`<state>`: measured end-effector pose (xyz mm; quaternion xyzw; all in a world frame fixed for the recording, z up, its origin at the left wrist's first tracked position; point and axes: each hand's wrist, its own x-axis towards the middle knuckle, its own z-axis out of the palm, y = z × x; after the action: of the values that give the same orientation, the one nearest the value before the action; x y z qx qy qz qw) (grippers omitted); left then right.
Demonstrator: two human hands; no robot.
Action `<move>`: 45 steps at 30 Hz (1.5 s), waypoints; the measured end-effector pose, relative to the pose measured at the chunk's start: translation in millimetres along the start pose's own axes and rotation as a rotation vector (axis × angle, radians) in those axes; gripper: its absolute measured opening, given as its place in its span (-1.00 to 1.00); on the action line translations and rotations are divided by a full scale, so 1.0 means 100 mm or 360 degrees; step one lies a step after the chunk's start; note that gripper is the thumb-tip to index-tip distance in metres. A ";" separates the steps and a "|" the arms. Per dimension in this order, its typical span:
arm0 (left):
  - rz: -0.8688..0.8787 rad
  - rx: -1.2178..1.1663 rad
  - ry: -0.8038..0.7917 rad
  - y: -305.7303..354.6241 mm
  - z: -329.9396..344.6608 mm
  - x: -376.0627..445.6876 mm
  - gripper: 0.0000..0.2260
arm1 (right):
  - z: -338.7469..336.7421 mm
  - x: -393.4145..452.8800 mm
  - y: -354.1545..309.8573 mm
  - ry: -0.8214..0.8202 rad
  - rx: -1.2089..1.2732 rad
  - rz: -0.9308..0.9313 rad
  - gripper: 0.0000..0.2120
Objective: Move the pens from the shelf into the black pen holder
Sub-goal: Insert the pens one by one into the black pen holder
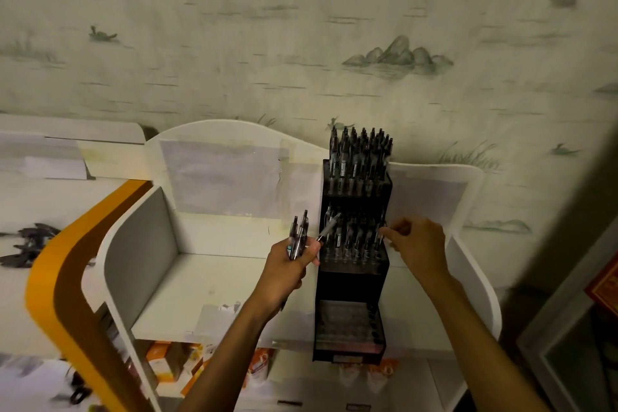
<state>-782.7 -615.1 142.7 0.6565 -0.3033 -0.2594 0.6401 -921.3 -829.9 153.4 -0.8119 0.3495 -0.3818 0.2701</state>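
The black pen holder (pixel 352 257) stands on the white shelf (pixel 187 281), against its back panel, built in stepped tiers: the top tier is packed with upright pens (pixel 359 157), the middle tier holds a row of them, and the lowest tier near the shelf's front edge shows only dark holes, too dim to tell whether anything sits in them. The left hand (pixel 287 264) is curled round a small bundle of pens (pixel 298 237) whose tops stick up above the fist; one further pen (pixel 329 227) juts out from its fingers at a slant, its tip reaching the left edge of the middle tier. How many pens are in the bundle cannot be counted through the blur. The right hand (pixel 418 244) is at the right end of the middle tier, thumb and forefinger drawn together at the top of a pen there; the pinch looks closed on it, though the pen itself is nearly lost against the dark holder. Both forearms run off the bottom of the picture. Below the shelf, orange and white boxes (pixel 167 361) are blurred and partly hidden by the shelf's front edge.
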 end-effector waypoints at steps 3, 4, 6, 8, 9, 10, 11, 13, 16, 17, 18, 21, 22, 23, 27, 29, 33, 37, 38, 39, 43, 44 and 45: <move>-0.0013 0.0007 -0.0042 -0.01 -0.01 0.01 -0.81 | -0.04 -0.04 -0.18 0.0022 0.0073 -0.0141 -0.86; -0.0011 0.0005 -0.0067 -0.02 -0.01 0.01 -0.82 | -0.04 -0.05 -0.27 -0.0012 0.0117 -0.0203 -0.87; -0.0004 -0.0017 -0.0136 -0.03 0.00 0.02 -0.83 | -0.01 -0.07 -0.46 -0.0122 0.0191 -0.0286 -0.89; -0.0015 -0.0044 -0.0206 -0.04 0.01 0.02 -0.84 | 0.05 -0.05 -0.63 -0.0271 0.0239 -0.0307 -0.89; -0.0025 -0.0040 -0.0234 -0.05 0.01 0.03 -0.84 | 0.08 -0.04 -0.70 -0.0364 0.0257 -0.0307 -0.89; -0.0028 -0.0022 -0.0256 -0.06 0.01 0.04 -0.83 | 0.11 -0.03 -0.74 -0.0463 0.0255 -0.0311 -0.88; -0.0024 0.0007 -0.0275 -0.06 0.01 0.04 -0.83 | 0.14 -0.03 -0.78 -0.0560 0.0228 -0.0324 -0.86; -0.0005 0.0056 -0.0305 -0.08 0.01 0.05 -0.83 | 0.20 -0.05 -0.83 -0.0723 0.0167 -0.0343 -0.83; 0.0021 0.0084 -0.0333 -0.11 -0.03 0.06 -0.82 | 0.28 -0.10 -0.86 -0.0830 0.0246 -0.0288 -0.84; 0.0027 0.0095 -0.0333 -0.12 -0.04 0.06 -0.81 | 0.29 -0.13 -0.87 -0.0843 0.0293 -0.0263 -0.84; 0.0030 0.0105 -0.0334 -0.13 -0.06 0.06 -0.81 | 0.30 -0.14 -0.87 -0.0860 0.0354 -0.0228 -0.85; 0.0032 0.0137 -0.0338 -0.14 -0.09 0.06 -0.81 | 0.29 -0.18 -0.90 -0.0934 0.0507 -0.0110 -0.86; 0.0033 0.0152 -0.0338 -0.15 -0.10 0.06 -0.82 | 0.29 -0.19 -0.90 -0.0952 0.0530 -0.0078 -0.86; 0.0034 0.0161 -0.0336 -0.14 -0.10 0.06 -0.83 | 0.29 -0.20 -0.91 -0.0959 0.0550 -0.0046 -0.86; 0.0041 0.0137 -0.0353 -0.12 -0.11 0.06 -0.83 | 0.32 -0.20 -0.92 -0.0925 0.0587 0.0037 -0.86; 0.0039 0.0148 -0.0370 -0.11 -0.12 0.06 -0.83 | 0.34 -0.21 -0.92 -0.0914 0.0594 0.0031 -0.85; 0.0028 0.0174 -0.0370 -0.11 -0.17 0.06 -0.80 | 0.39 -0.21 -0.90 -0.0807 0.0607 0.0111 -0.82; -0.0028 0.0188 -0.0382 -0.16 -0.23 0.03 -0.75 | 0.39 -0.15 -0.84 -0.0571 0.0722 0.0225 -0.82; -0.0044 0.0197 -0.0382 -0.17 -0.24 0.02 -0.75 | 0.38 -0.13 -0.83 -0.0516 0.0796 0.0266 -0.81; -0.0064 0.0199 -0.0382 -0.19 -0.26 0.01 -0.75 | 0.37 -0.11 -0.83 -0.0451 0.0880 0.0299 -0.81; -0.0154 0.0160 -0.0421 -0.26 -0.35 -0.02 -0.69 | 0.28 -0.02 -0.81 -0.0113 0.0951 0.0216 -0.86; -0.0180 0.0144 -0.0415 -0.28 -0.38 -0.03 -0.67 | 0.27 -0.01 -0.80 -0.0050 0.0914 0.0167 -0.86; -0.0205 0.0133 -0.0391 -0.29 -0.40 -0.04 -0.67 | 0.26 0.00 -0.80 -0.0001 0.0877 0.0120 -0.86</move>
<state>-754.2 -584.8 115.5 0.6639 -0.3470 -0.3656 0.5524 -871.6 -776.9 195.6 -0.6942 0.2624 -0.4519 0.4950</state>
